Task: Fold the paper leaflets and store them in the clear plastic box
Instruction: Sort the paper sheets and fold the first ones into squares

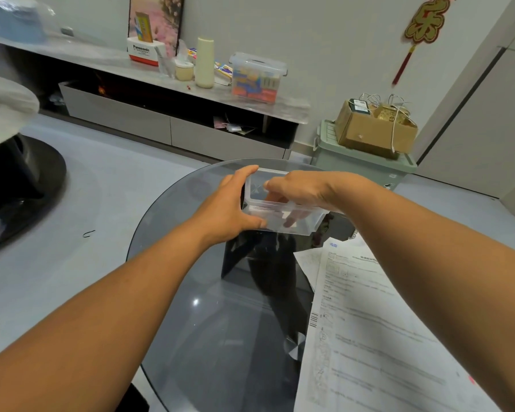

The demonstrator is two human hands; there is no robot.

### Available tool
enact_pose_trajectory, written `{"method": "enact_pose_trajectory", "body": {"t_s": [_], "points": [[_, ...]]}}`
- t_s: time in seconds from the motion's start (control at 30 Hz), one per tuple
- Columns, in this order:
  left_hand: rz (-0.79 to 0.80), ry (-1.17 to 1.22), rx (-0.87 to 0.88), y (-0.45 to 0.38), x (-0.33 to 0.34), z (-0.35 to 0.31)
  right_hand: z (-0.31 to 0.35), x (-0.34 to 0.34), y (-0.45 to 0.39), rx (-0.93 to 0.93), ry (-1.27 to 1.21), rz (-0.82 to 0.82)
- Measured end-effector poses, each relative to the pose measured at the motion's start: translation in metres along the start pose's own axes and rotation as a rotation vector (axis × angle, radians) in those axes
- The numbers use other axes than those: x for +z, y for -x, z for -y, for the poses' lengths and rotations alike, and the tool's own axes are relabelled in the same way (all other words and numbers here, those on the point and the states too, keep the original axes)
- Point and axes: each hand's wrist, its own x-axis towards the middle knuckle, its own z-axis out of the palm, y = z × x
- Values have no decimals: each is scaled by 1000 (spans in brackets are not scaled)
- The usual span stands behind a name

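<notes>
The clear plastic box (pixel 283 215) is held up just above the far part of a round dark glass table (pixel 191 322), tilted so its open top faces back toward the person. The left hand (pixel 229 209) grips the box's left end, with its thumb along the near lower edge and its fingers wrapped over the far upper corner. The right hand (pixel 304 188) comes in over the top from the right, its fingers curled down into the box; two fingertips show through the clear front wall. Whether these fingers hold anything inside is not clear, though they hook over the box's rim.

The paper leaflets (pixel 378 337) lie unfolded and flat on the right side of the table, well apart from the box and nearer the person. They are large white sheets covered in small print, overlapping one another, partly under the right forearm.

Beyond the table, a long low cabinet (pixel 173 126) runs along the wall and carries a lidded storage tub (pixel 257 77), a pale bottle (pixel 205 62) and a tissue holder (pixel 184 68). A cardboard carton (pixel 375 129) sits on a green bin (pixel 360 165) at the right
</notes>
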Motion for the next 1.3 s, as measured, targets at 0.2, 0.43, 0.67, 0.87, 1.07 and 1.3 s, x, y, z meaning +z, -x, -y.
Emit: {"method": "enact_pose_trajectory", "body": {"t_s": [0.2, 0.43, 0.67, 0.87, 1.07, 1.3], "points": [[1, -19, 3, -2, 3, 4, -1, 3, -13, -30, 179, -39], [-12, -68, 16, -3, 4, 5, -5, -2, -18, -9, 135, -169], [-24, -83, 21, -6, 6, 7, -4, 2, -21, -18, 139, -268], [-4, -74, 13, -5, 7, 8, -9, 1, -20, -58, 135, -328], [-2, -52, -8, -4, 8, 7, -14, 0, -30, -4, 26, -377], [-2, -31, -12, -5, 8, 8, -10, 0, -36, -2, 57, -168]]}}
